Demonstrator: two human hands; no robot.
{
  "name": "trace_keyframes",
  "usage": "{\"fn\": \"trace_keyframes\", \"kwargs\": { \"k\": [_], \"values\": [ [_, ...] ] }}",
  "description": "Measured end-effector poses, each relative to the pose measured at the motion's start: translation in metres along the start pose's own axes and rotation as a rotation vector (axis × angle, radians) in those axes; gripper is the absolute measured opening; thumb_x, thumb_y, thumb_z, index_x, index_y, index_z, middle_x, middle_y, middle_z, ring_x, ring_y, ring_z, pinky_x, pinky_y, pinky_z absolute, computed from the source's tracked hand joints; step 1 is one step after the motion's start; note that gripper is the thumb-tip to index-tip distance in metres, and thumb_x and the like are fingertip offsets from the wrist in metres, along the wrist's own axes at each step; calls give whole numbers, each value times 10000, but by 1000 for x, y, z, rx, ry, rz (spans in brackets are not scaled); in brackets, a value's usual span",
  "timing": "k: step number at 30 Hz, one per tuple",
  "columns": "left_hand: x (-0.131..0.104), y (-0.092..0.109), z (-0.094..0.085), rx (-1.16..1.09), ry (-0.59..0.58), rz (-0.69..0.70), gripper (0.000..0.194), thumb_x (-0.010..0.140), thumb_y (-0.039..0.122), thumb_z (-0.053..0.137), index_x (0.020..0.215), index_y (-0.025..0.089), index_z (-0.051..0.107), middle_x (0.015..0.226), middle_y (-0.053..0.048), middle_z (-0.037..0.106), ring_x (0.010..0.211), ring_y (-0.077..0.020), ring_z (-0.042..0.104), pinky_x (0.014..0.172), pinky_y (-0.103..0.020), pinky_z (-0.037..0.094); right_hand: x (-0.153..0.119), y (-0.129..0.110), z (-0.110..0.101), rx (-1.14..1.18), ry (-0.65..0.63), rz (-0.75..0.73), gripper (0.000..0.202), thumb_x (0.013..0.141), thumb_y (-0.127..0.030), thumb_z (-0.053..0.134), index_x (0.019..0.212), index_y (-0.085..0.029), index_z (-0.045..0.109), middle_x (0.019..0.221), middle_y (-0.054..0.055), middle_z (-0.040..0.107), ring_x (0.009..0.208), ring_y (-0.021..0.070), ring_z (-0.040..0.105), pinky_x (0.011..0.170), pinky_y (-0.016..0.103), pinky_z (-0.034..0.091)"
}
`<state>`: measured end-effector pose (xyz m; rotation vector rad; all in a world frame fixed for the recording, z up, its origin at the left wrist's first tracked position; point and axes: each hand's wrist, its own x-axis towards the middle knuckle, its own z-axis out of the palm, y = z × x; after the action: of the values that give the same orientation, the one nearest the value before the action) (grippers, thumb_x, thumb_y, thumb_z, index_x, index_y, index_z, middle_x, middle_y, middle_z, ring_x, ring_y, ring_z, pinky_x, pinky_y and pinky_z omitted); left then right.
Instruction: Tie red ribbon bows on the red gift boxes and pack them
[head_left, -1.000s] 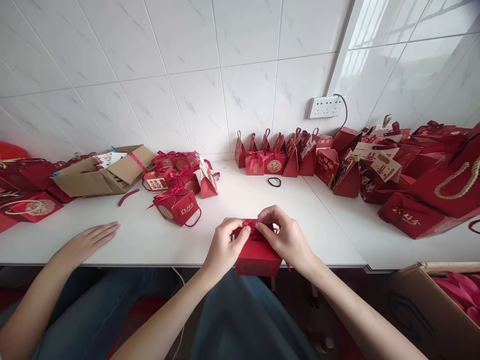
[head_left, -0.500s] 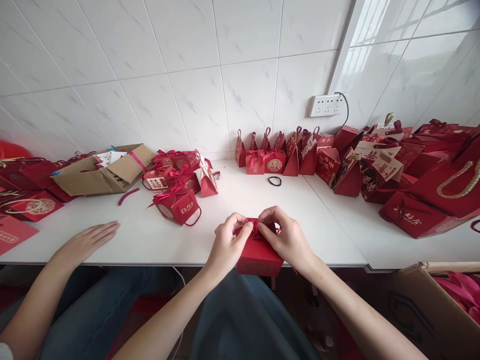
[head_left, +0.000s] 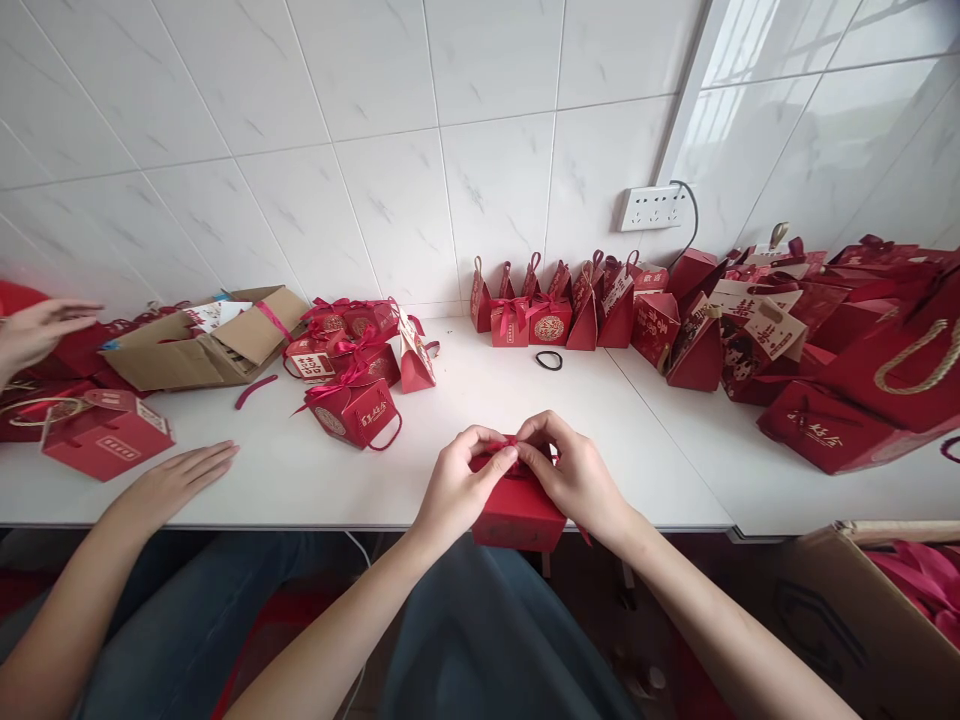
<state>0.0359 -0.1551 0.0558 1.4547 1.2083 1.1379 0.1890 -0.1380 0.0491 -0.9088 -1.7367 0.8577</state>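
Observation:
At the table's front edge sits a red gift box (head_left: 519,515), its front overhanging slightly. My left hand (head_left: 463,482) pinches the red ribbon (head_left: 510,445) on top of the box between thumb and fingers. From the other side my right hand (head_left: 571,478) also pinches the ribbon, and the two thumbs almost meet over it. The fingers partly cover the knot, so its shape is hard to make out. Left of my hands stands a finished-looking red box (head_left: 352,412) with a ribbon bow and a cord handle.
Red gift boxes (head_left: 551,322) line the wall, with more piled at right (head_left: 832,430). A black hair tie (head_left: 549,360) and a red strip (head_left: 256,392) lie on the white table (head_left: 480,385). Left are a cardboard box (head_left: 180,360) and a co-worker's hand (head_left: 184,475). Another carton (head_left: 817,600) stands low right.
My left thumb has shifted slightly right along the ribbon. At far left, a co-worker's other hand has come into view, and a light red box has moved right onto the table.

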Motion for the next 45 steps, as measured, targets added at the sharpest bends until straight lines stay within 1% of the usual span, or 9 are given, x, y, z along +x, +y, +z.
{"fn": "trace_keyframes", "kwargs": {
  "k": [5, 10, 17, 22, 29, 33, 38, 42, 45],
  "values": [
    [1, 0, -3, -122, -30, -49, 210, 796, 371, 612, 766, 177, 537, 730, 8, 607, 691, -124, 558, 669, -242, 407, 3, 2, -3, 15, -31, 15, 69, 859, -243, 536, 799, -212, 520, 689, -14, 618, 632, 132, 584, 609, 252, 468],
    [1, 1, -3, -207, -43, -84, 224, 786, 379, 624, 767, 176, 532, 700, 19, 601, 668, -112, 546, 647, -226, 395, 4, 4, -3, -27, -28, 9, 84, 860, -243, 552, 791, -207, 522, 672, -21, 606, 603, 125, 564, 593, 247, 460],
    [1, -1, -1, -198, 24, -64, 211, 777, 365, 635, 775, 173, 549, 732, 12, 605, 697, -118, 550, 659, -227, 400, -9, -5, -11, -234, -7, -245, 44, 863, -227, 596, 838, -192, 593, 930, 61, 561, 839, 164, 594, 728, 292, 510],
    [0, 0, 1, -163, 21, -31, 210, 805, 373, 607, 759, 178, 541, 678, 30, 584, 661, -106, 536, 653, -220, 401, -18, -8, -10, -358, 6, -261, 34, 843, -204, 634, 866, -180, 641, 969, 80, 552, 817, 170, 610, 734, 318, 542],
    [0, 0, -6, 56, 27, 91, 251, 839, 418, 565, 751, 184, 549, 706, 11, 581, 689, -129, 545, 656, -235, 416, -15, -9, -9, -345, -4, -280, 114, 880, -123, 547, 814, -181, 619, 922, 66, 568, 767, 150, 615, 687, 286, 551],
    [-7, 5, -10, 245, 120, 192, 237, 841, 407, 568, 736, 195, 555, 715, 5, 603, 682, -136, 557, 651, -240, 426, -16, -13, -15, -383, -46, -324, 126, 901, -121, 514, 849, -177, 614, 907, 67, 581, 736, 142, 623, 661, 274, 552],
    [-16, 9, -10, 323, 120, 226, 252, 878, 402, 511, 716, 210, 495, 624, 26, 568, 596, -124, 552, 587, -232, 417, -23, -12, -28, -616, -125, -468, 176, 935, -120, 426, 910, -146, 598, 1051, 133, 581, 804, 173, 658, 620, 278, 573],
    [-19, 3, -11, 343, 131, 163, 251, 886, 412, 481, 732, 214, 485, 679, -2, 614, 709, -163, 605, 666, -264, 436, -30, -17, -37, -893, -141, -612, 272, 937, -66, 335, 922, -128, 600, 1097, 166, 598, 882, 205, 663, 548, 266, 565],
    [-23, -2, -9, 398, 189, 132, 245, 873, 412, 488, 730, 216, 519, 747, -33, 639, 803, -198, 592, 733, -302, 431, -34, -25, -41, -988, -124, -685, 337, 952, -74, 295, 901, -137, 622, 1028, 151, 643, 948, 220, 658, 622, 283, 583]
  ]
}}
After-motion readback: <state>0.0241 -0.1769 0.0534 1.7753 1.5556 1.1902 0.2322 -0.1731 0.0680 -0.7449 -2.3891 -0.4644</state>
